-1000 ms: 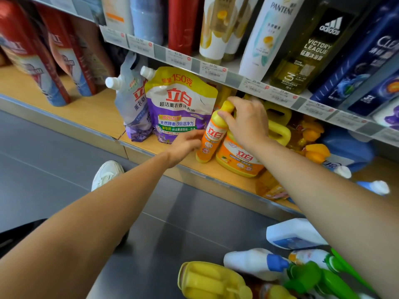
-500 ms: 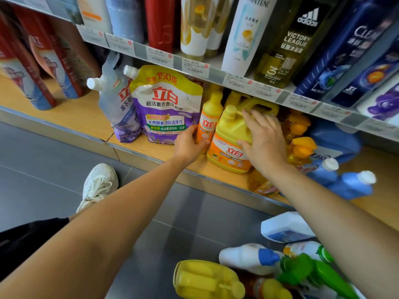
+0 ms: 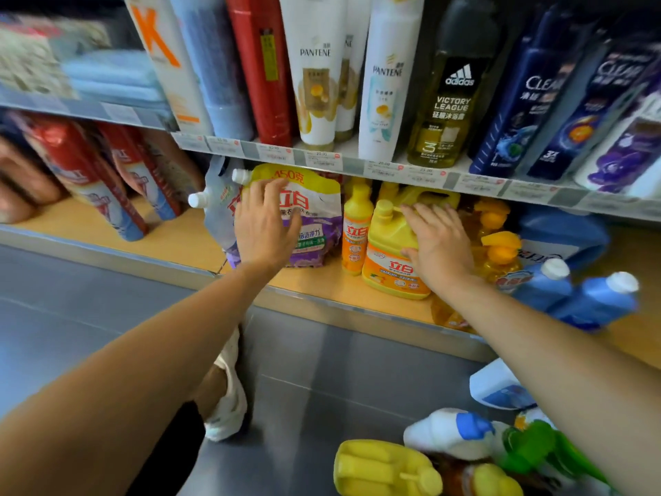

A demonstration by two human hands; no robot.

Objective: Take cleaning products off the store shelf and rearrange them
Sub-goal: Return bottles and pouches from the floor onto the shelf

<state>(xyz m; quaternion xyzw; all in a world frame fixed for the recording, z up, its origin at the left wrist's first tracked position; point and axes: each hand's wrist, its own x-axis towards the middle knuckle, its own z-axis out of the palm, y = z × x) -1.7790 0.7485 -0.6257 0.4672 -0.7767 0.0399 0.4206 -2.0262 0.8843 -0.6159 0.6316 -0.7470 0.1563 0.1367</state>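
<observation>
Head view, facing the lower shelf [image 3: 171,241], a wood-coloured board in mid-frame.

- Left hand [image 3: 266,223]: centre-left of frame, fingers spread and nearly straight, palm laid flat on the front of the purple-and-yellow refill pouch [image 3: 314,213]. Not curled round it; a released, pressing contact.
- Pouch stands upright on the shelf, white spout at its upper left. A paler second pouch [image 3: 214,216] leans just behind it on the left.
- Right hand [image 3: 438,245]: centre-right, fingers straight, resting across the shoulder and handle of the yellow jug [image 3: 388,241], thumb lying on the jug near the top of the label. Also released, not grasping.
- Jug stands upright at the shelf's front edge. A small orange bottle [image 3: 356,232] stands between pouch and jug, touching or nearly touching the jug; cannot tell which.
- Right of the jug: two blue bottles [image 3: 576,298] with white caps, tilted leftward.
- Upper shelf, top of frame: Pantene bottles [image 3: 316,77], an adidas bottle [image 3: 452,102].
- Lower right, on the grey floor [image 3: 339,381]: a yellow jug on its side [image 3: 379,467], a white bottle with blue collar [image 3: 447,429], green sprayers [image 3: 533,449].
- White shoe [image 3: 229,399] at lower centre.
</observation>
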